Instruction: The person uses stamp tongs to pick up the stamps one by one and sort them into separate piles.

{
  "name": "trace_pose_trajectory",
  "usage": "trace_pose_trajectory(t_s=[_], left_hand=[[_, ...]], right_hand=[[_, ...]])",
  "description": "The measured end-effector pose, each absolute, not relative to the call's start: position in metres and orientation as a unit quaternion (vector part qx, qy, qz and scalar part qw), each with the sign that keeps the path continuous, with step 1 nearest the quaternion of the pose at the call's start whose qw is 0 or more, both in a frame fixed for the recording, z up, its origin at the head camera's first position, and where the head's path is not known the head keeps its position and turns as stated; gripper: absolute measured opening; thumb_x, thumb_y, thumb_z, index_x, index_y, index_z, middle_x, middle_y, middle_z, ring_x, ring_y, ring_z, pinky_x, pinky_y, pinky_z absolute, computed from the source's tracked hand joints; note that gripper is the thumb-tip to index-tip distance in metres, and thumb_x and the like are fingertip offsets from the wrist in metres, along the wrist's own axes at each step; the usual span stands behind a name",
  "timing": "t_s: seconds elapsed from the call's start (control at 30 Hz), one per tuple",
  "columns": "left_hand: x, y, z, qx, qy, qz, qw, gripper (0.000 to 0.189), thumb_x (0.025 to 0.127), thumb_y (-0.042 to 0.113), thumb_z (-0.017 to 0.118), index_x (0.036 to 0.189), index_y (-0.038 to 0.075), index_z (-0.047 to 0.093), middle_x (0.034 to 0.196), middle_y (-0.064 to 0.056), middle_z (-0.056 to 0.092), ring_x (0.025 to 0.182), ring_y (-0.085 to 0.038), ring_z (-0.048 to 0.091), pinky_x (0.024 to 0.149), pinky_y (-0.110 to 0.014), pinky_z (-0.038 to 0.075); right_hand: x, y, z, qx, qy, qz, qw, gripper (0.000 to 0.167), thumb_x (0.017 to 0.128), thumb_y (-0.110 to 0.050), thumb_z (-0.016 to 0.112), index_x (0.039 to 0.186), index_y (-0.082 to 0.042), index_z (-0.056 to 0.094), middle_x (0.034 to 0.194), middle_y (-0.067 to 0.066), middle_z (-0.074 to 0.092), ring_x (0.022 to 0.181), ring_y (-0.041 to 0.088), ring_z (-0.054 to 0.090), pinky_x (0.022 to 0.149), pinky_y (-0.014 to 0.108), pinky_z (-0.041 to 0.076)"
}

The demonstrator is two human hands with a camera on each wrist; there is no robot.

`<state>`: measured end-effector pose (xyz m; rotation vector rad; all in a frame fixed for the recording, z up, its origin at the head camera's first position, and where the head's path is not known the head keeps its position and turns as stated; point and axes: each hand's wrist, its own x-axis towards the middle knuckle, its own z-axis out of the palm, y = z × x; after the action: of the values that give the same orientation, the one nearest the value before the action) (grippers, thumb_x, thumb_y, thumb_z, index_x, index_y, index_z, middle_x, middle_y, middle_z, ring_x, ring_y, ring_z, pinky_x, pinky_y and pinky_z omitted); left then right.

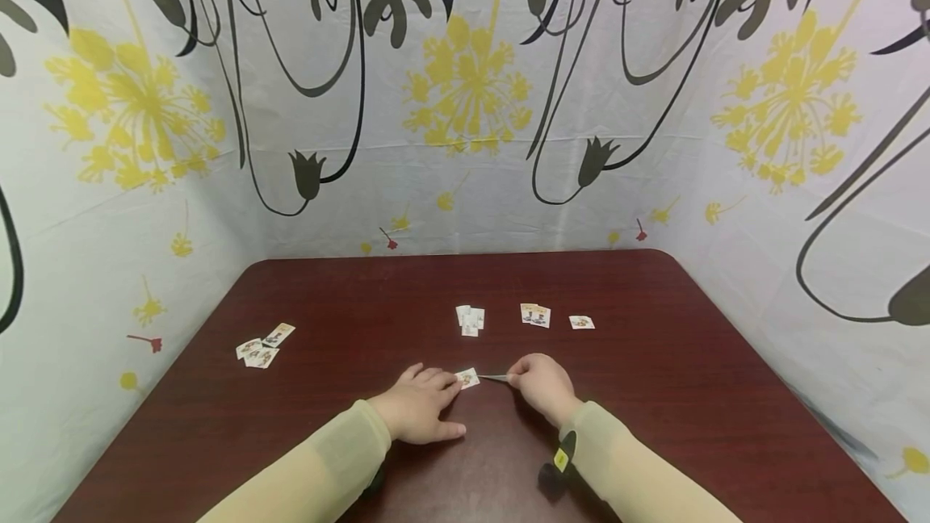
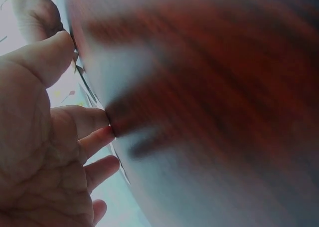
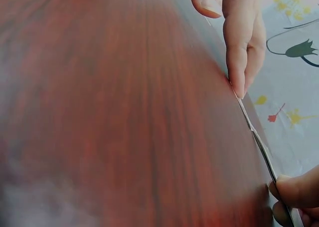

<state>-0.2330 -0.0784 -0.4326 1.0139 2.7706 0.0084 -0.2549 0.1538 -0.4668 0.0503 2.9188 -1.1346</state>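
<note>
My left hand lies low over the table with its fingers spread and nearly straight. Its fingertips touch the left end of a small printed card. From the right, my right hand pinches a slim, silvery, tapered tool between thumb and finger. The tool's thin end points left and meets the card's right edge. Seen low in the right wrist view, the tool lies almost flat along the tabletop, its wide end partly hidden by the fingers. I cannot tell its exact kind.
Beyond the hands on the dark red table are a cluster of pale cards, an overlapping pair and a single card. Several more cards lie at the left. Patterned cloth hangs around the table.
</note>
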Motion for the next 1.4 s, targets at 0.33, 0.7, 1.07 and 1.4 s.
trace_pose_trajectory(t_s=[0.33,0.7,1.07,1.4], left_hand=[[-0.232,-0.079,-0.434,0.33,0.937,0.009,0.113,0.072,0.091,0.062,0.05,0.147,0.019,0.042,0.152,0.002,0.037,0.141,-0.023,0.03,0.114,-0.051,0.015],[-0.236,-0.082,-0.435,0.337,0.934,0.013,0.122,0.07,0.091,0.063,0.049,0.148,0.023,0.041,0.153,0.008,0.035,0.143,-0.021,0.026,0.114,-0.053,0.012],[-0.241,-0.086,-0.437,0.353,0.927,0.017,0.125,0.07,0.091,0.064,0.047,0.149,0.024,0.039,0.154,0.011,0.032,0.143,-0.019,0.025,0.114,-0.054,0.012],[-0.238,-0.089,-0.435,0.354,0.925,0.027,0.137,0.072,0.092,0.063,0.047,0.15,0.023,0.036,0.155,0.008,0.029,0.144,-0.02,0.023,0.114,-0.053,0.011]], right_hand=[[-0.249,0.155,-0.466,0.021,0.931,-0.363,0.005,0.01,0.086,-0.018,0.069,0.076,-0.017,0.072,0.081,-0.007,0.066,0.075,0.012,0.057,0.073,0.038,0.047],[-0.248,0.157,-0.469,0.027,0.934,-0.357,0.0,0.01,0.085,-0.019,0.07,0.076,-0.02,0.072,0.082,-0.008,0.066,0.077,0.012,0.058,0.073,0.038,0.047],[-0.247,0.156,-0.469,0.021,0.937,-0.348,-0.005,0.01,0.085,-0.019,0.07,0.075,-0.02,0.073,0.082,-0.008,0.066,0.078,0.013,0.059,0.074,0.038,0.047],[-0.246,0.157,-0.469,0.019,0.938,-0.345,-0.015,0.01,0.083,-0.019,0.07,0.074,-0.02,0.073,0.082,-0.007,0.067,0.078,0.014,0.06,0.072,0.038,0.047]])
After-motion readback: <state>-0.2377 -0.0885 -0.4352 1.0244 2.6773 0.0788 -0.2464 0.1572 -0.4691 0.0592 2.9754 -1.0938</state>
